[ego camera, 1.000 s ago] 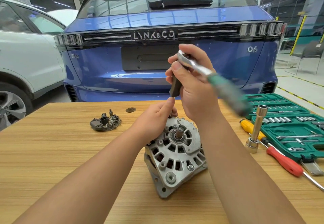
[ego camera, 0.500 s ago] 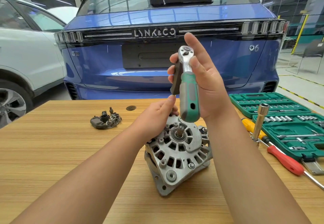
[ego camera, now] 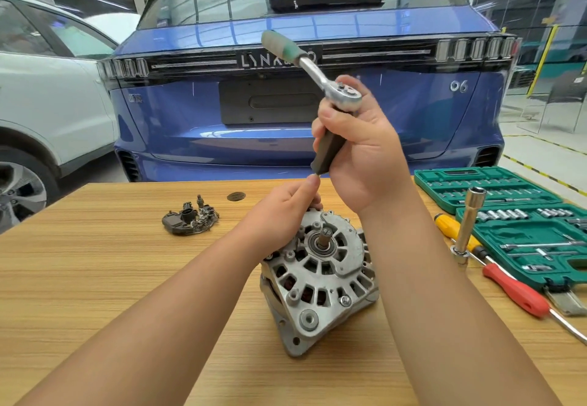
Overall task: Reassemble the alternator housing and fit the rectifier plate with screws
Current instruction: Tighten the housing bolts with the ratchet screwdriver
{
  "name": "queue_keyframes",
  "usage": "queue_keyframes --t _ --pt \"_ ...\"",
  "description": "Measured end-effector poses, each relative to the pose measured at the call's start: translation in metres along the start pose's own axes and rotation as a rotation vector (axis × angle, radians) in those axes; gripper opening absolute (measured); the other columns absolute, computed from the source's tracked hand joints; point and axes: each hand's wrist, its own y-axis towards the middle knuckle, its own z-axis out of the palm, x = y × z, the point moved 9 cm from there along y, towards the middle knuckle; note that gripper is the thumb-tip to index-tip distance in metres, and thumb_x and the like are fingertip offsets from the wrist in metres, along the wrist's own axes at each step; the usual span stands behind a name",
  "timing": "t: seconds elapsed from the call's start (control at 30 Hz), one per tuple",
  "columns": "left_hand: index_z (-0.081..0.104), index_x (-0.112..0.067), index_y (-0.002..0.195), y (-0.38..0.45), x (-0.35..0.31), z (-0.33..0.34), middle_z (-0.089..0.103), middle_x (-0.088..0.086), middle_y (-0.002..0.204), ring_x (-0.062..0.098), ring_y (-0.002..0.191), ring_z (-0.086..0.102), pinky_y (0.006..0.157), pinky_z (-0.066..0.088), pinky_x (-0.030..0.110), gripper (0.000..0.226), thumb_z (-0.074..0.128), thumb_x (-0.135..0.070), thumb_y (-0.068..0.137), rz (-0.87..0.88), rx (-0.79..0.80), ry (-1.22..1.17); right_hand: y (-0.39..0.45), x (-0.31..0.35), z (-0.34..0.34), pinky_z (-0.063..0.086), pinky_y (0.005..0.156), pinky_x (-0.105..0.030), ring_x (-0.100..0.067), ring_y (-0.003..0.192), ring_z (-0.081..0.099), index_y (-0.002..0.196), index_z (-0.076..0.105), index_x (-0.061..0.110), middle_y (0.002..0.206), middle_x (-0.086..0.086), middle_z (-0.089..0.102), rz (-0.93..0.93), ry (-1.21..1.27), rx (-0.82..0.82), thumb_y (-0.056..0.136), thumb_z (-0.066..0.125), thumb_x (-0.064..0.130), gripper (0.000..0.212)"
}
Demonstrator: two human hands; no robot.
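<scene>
Fingers of the right hand (ego camera: 362, 148) wrap a dark socket under the ratchet (ego camera: 324, 78). Left hand (ego camera: 286, 212) grips the alternator (ego camera: 320, 275), fingertips hidden behind it.

An alternator (ego camera: 320, 282) stood near the middle of a workshop table (ego camera: 95, 278), a rectifier plate (ego camera: 190, 220) lying behind it to the left. To its right lay two screwdrivers (ego camera: 508, 288), an upright socket extension (ego camera: 468, 224) and an open socket case (ego camera: 524, 212). Two cars (ego camera: 301, 72) were parked beyond, apparently close behind the table
</scene>
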Motion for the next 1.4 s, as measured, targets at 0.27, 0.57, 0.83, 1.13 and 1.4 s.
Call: queue_keyframes --t 0.27,0.57,0.83,1.13,1.4 --pt "0.067 -0.027 0.091 -0.001 0.001 0.0 0.072 -0.013 0.101 -0.006 0.099 0.06 0.08 0.04 0.023 0.051 0.03 -0.061 0.104 0.006 -0.007 -0.001 0.0 -0.006 -0.002 0.04 0.071 -0.026 -0.015 0.076 0.055 0.118 0.057 0.012 0.099 -0.001 0.073 0.077 0.115 0.047 0.083 0.056 0.008 0.035" --pt "0.068 -0.026 0.091 0.0 0.002 -0.001 0.073 -0.014 0.098 -0.011 0.086 0.061 0.079 0.04 0.023 0.054 0.03 -0.062 0.104 -0.003 -0.019 -0.013 0.003 -0.004 -0.005 0.044 0.082 -0.033 -0.016 0.08 0.059 0.11 0.061 0.026 0.094 0.001 0.066 -0.042 0.093 0.067 0.089 0.055 -0.004 0.037" --pt "0.068 -0.024 0.097 -0.003 0.0 -0.002 0.066 -0.029 0.067 -0.016 0.06 0.055 0.064 0.04 0.021 0.053 0.028 -0.057 0.106 -0.017 -0.031 0.004 0.002 -0.006 0.002 0.044 0.081 -0.034 -0.024 0.085 0.055 0.119 0.072 0.033 0.101 -0.01 0.065 -0.039 0.112 0.22 0.096 0.044 0.003 0.047" --pt "0.071 -0.023 0.1 0.0 0.004 0.0 0.07 -0.023 0.083 -0.008 0.073 0.06 0.065 0.038 0.006 0.049 0.033 -0.055 0.106 -0.013 -0.021 -0.016 -0.001 -0.018 0.0 0.041 0.08 -0.032 -0.019 0.082 0.055 0.13 0.054 0.015 0.097 -0.005 0.062 0.13 0.165 0.271 0.074 0.084 0.043 0.069" --pt "0.069 -0.017 0.104 -0.003 -0.002 0.0 0.063 -0.026 0.069 -0.021 0.058 0.052 0.053 0.034 0.002 0.054 0.03 -0.055 0.107 0.012 -0.017 -0.003 0.002 -0.012 -0.003 0.038 0.058 -0.024 -0.011 0.058 0.044 0.1 0.063 0.015 0.066 0.006 0.051 -0.027 -0.154 -0.128 0.091 0.069 0.015 0.011"
